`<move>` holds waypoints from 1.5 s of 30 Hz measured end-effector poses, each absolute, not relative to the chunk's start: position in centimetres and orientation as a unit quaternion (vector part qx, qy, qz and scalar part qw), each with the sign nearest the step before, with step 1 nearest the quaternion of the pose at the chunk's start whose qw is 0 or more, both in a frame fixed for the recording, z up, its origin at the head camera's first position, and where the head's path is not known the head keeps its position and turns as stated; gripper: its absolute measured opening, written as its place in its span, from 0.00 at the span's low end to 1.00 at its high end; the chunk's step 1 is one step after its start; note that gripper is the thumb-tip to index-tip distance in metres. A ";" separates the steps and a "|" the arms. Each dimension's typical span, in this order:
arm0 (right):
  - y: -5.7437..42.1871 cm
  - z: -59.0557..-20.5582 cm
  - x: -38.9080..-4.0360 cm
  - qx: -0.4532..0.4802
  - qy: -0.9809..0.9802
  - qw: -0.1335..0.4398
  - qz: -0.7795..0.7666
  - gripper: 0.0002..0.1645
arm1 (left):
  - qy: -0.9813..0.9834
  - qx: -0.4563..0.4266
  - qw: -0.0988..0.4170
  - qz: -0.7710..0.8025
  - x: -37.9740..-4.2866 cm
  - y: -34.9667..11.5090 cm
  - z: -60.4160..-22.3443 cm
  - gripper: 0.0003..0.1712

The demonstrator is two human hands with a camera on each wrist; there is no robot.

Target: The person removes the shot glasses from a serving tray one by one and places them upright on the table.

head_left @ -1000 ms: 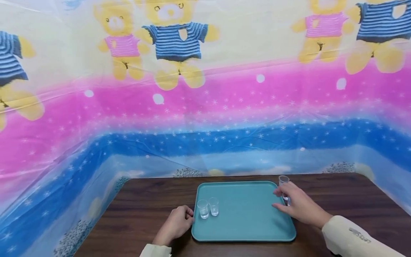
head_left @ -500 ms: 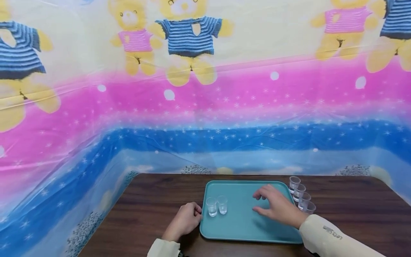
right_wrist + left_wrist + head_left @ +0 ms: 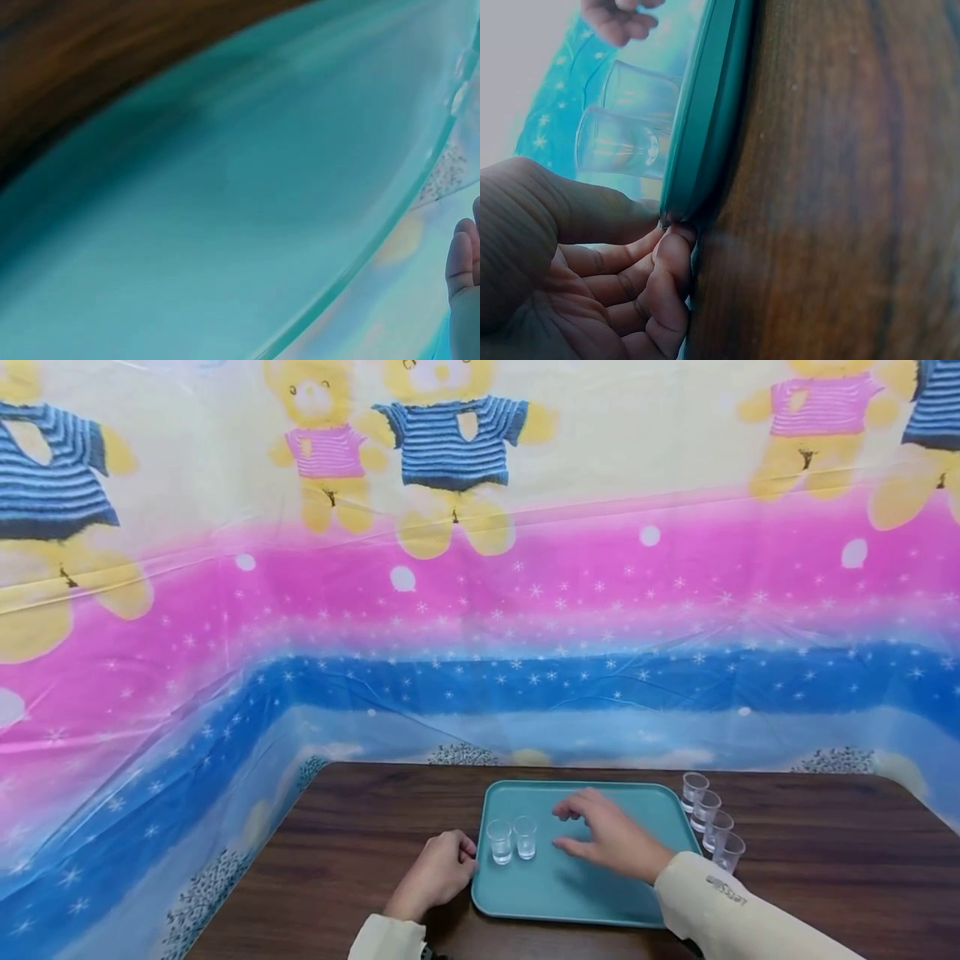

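Note:
The teal tray (image 3: 570,897) lies on the wooden table, with two small clear cups (image 3: 512,840) standing side by side near its left edge. At that edge my left hand (image 3: 441,870) pinches the tray's rim; the left wrist view shows the thumb (image 3: 611,214) on the rim and the curled fingers (image 3: 671,259) under it. Over the middle of the tray, to the right of the two cups, hovers my right hand (image 3: 611,837). Its thumb and fingers are apart and point left toward the cups, with nothing between them.
Several more clear cups (image 3: 705,811) stand in a row on the table along the tray's right side, close to its rim. Bare wooden table (image 3: 352,818) extends to the left. Behind the table hangs a printed cloth (image 3: 570,693) with teddy bears.
My right hand has left the row of cups at the right and moved left over the tray, fingers spread. The left hand keeps its place at the rim. The head view has shifted slightly.

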State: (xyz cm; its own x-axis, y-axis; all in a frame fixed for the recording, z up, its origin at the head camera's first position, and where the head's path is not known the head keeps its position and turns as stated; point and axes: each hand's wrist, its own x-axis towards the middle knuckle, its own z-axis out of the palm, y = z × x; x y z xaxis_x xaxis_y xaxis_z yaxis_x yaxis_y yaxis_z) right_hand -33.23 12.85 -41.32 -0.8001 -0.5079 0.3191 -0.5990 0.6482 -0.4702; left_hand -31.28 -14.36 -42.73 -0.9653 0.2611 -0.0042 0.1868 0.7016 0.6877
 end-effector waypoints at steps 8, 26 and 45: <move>9.7 -41.5 -33.9 0.320 -0.899 0.068 0.290 0.21 | 0.917 0.125 0.052 0.375 -31.1 -14.4 -42.6 0.03; 15.5 -40.7 -32.6 0.304 -0.888 0.128 0.319 0.14 | 0.917 0.121 0.063 0.376 -31.2 -14.3 -42.6 0.03; 27.1 -41.5 -28.1 0.231 -0.911 0.225 0.258 0.16 | 0.919 0.112 0.075 0.370 -31.4 -14.1 -42.5 0.03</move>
State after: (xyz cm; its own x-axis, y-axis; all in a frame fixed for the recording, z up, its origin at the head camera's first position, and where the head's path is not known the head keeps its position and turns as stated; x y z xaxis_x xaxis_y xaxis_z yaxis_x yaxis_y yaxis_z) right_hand -28.11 27.09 -41.49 -0.7924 -0.3039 0.5289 -0.5362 0.7604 -0.3664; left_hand -31.44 -14.14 -42.50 -0.9637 0.2615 -0.0542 0.1509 0.7006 0.6974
